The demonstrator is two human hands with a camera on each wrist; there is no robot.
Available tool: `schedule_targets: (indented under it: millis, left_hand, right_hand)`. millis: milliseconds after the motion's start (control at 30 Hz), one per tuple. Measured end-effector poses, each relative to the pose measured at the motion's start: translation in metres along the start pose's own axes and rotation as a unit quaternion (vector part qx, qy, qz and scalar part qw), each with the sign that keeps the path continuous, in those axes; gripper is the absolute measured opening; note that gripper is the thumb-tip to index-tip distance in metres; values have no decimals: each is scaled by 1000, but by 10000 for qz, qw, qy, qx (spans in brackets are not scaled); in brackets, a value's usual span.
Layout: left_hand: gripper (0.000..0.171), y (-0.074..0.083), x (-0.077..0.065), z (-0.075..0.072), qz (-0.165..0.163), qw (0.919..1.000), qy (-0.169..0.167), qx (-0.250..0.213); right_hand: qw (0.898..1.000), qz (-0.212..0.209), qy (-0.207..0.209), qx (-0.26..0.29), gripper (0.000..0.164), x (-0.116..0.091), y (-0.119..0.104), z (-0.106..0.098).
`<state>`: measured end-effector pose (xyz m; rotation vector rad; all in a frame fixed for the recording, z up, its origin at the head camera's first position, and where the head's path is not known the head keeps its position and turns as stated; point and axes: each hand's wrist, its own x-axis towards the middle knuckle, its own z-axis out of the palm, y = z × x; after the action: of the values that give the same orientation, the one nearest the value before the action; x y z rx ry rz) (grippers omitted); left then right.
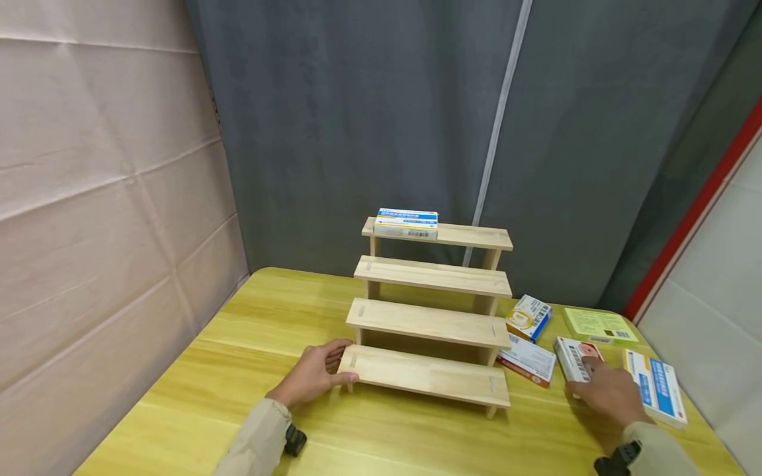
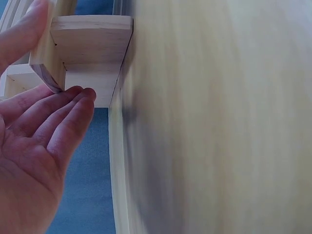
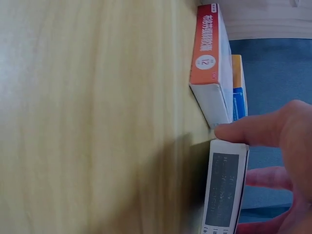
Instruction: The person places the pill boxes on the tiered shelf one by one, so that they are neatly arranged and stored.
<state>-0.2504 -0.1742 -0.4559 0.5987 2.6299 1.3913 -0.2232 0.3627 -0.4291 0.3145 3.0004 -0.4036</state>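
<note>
A four-step wooden display stand (image 1: 425, 375) stands on the table. My left hand (image 1: 311, 375) grips the left end of its lowest step, thumb at the front edge and fingers at the back. In the left wrist view, the step's board (image 2: 51, 53) lies between the thumb and the fingers. At the right, my right hand (image 1: 616, 395) holds a white medicine box (image 1: 573, 357) with a red-and-pink picture. The right wrist view shows the thumb on one corner of this box and the fingers along its far side. A blue-and-white medicine box (image 1: 407, 225) lies on the top step.
Right of the stand lie a white box with a red-orange side (image 1: 528, 360), a yellow-and-blue box (image 1: 529, 316), a yellow-green box (image 1: 600, 325) and another blue-and-white box (image 1: 657, 389). A grey curtain (image 1: 357, 132) hangs behind the table (image 1: 238, 377); a white wall panel (image 1: 708, 330) borders the right.
</note>
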Motion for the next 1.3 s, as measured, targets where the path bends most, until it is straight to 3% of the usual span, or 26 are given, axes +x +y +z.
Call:
schedule_targets:
  millis: [600, 1000, 1167, 1300]
  left_hand:
    - [82, -1, 0, 0, 1, 10000, -2, -22]
    - [83, -1, 1, 0, 18, 9999, -44, -134]
    - [84, 0, 0, 0, 13, 9999, -54, -113]
    - [84, 0, 0, 0, 18, 9999, -39, -116]
  right_hand:
    - [9995, -123, 217, 184, 82, 1, 4, -16]
    - [9959, -509, 641, 375, 72, 1, 0, -31]
    - [9928, -900, 692, 380, 67, 1, 1, -38]
    - [9912, -1094, 497, 563, 65, 2, 1, -42]
